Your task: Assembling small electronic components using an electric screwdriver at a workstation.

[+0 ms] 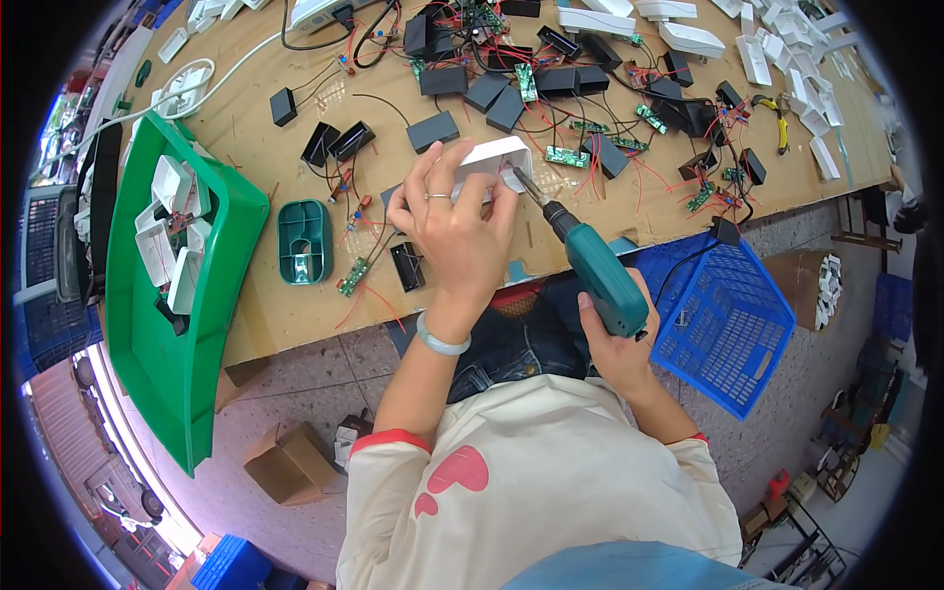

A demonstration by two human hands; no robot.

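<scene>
My left hand (454, 221) grips a white plastic housing (497, 153) over the cardboard-covered table, its fingers curled over the near side. In my right hand (621, 344) is a green electric screwdriver (602, 275), tilted with its bit pointing up and left. The bit's tip reaches into the open side of the housing; whether it sits on a screw is too small to tell. Close to my left wrist lie a small black box (407, 266) and a green circuit board (352, 276) with red wires. A green compartment tray (305, 242) stands left of my left hand.
A large green bin (157, 366) with white housings overhangs the table's left edge. Black boxes (505, 108), circuit boards and tangled wires cover the far middle. White shells (787, 59) pile up far right, near yellow-handled pliers (783, 126). A blue basket (730, 339) is below right.
</scene>
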